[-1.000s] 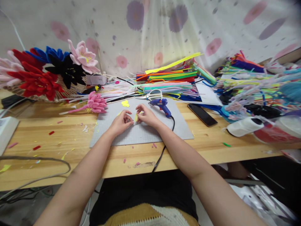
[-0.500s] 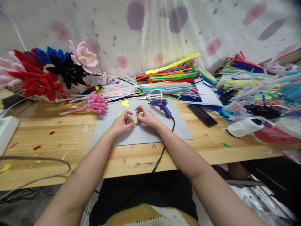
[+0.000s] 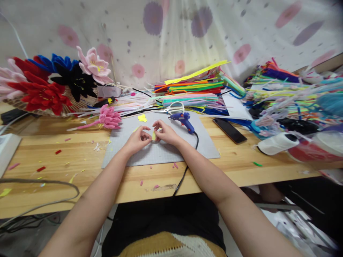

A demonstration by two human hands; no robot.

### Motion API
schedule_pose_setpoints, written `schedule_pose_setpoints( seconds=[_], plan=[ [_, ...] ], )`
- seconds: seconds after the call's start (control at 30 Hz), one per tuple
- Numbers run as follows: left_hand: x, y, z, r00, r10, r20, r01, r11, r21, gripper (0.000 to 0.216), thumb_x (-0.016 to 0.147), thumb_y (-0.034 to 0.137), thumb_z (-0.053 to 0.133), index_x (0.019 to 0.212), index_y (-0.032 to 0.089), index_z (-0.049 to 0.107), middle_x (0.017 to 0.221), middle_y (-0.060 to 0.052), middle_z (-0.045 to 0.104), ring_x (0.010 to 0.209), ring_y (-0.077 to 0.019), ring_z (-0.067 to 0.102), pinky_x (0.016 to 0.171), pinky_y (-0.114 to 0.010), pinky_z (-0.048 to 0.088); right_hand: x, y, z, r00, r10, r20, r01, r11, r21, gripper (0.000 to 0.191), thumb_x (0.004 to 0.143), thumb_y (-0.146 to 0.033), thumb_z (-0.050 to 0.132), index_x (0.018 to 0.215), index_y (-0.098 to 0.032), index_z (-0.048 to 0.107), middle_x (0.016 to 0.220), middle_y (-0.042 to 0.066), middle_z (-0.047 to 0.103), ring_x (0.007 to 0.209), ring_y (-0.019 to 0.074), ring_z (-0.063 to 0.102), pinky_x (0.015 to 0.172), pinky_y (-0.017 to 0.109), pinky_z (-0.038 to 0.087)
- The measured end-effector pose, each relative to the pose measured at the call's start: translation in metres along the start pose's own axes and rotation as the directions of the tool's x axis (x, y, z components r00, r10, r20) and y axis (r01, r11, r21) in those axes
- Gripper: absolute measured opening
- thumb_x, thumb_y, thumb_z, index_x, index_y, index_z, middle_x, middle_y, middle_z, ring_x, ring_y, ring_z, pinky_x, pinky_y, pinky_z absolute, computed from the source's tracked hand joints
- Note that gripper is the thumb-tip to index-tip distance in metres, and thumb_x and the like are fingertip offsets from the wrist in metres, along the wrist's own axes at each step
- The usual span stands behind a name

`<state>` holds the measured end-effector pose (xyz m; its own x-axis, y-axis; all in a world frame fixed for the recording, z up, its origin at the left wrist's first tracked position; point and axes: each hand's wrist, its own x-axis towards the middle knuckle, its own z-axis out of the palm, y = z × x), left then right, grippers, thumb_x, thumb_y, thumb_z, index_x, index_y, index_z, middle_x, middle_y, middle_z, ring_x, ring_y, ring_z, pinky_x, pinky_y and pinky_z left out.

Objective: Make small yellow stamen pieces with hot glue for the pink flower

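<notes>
My right hand pinches a small yellow strip between thumb and fingers, just above the grey cutting mat. Beside it, my left hand has its fingers curled and its thumb close to the strip's lower end. Whether those left fingertips grip anything is too small to see. Several yellow cut pieces lie behind my hands on the mat. A blue glue gun rests to the right, with white-handled scissors just behind it.
A pink fuzzy flower lies left of the mat, near a basket of fuzzy flowers. Bundles of pipe cleaners line the back. To the right are a phone and a white spool. The glue gun's black cord crosses the front edge.
Both hands stay close together over the mat, with only slight finger movement around the yellow strip. The whole view has shifted a little.
</notes>
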<state>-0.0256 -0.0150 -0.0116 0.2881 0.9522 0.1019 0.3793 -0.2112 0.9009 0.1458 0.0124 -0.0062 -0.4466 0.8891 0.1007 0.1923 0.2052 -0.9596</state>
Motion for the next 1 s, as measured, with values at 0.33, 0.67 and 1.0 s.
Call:
schedule_pose_setpoints(
  seconds=[0.33,0.67,1.0],
  plan=[
    [0.002,0.000,0.002,0.998,-0.041,-0.045,0.037,0.996,-0.085,0.042,0.064,0.026,0.062,0.101,0.019,0.044,0.066,0.004,0.061,0.055,-0.0087,0.052,0.054,-0.021,0.035,-0.001,-0.002,0.000,1.000,-0.010,0.003,0.010,0.999,0.036,0.029,0.069,-0.013,0.046,0.096,-0.022,0.041,0.083,-0.005,0.050,0.051,0.0048,0.058,0.046,0.019,0.049],
    [0.006,-0.001,0.005,0.966,-0.096,-0.242,0.066,0.989,-0.128,0.039,0.060,0.023,0.062,0.094,0.019,0.044,0.064,0.005,0.061,0.046,-0.0063,0.043,0.049,-0.020,0.033,0.009,0.005,0.001,0.958,0.127,-0.255,-0.053,0.959,0.280,0.039,0.063,-0.015,0.060,0.095,-0.021,0.039,0.082,-0.005,0.051,0.063,0.0064,0.058,0.063,0.024,0.051],
    [0.012,0.000,0.010,0.921,-0.101,-0.376,0.046,0.987,-0.152,0.039,0.060,0.024,0.062,0.093,0.020,0.043,0.064,0.005,0.059,0.048,-0.0066,0.042,0.051,-0.021,0.034,0.010,0.004,0.008,0.975,0.198,-0.105,-0.146,0.917,0.370,0.035,0.067,-0.020,0.064,0.093,-0.019,0.041,0.063,-0.006,0.057,0.060,0.0085,0.059,0.060,0.023,0.047]
  ],
)
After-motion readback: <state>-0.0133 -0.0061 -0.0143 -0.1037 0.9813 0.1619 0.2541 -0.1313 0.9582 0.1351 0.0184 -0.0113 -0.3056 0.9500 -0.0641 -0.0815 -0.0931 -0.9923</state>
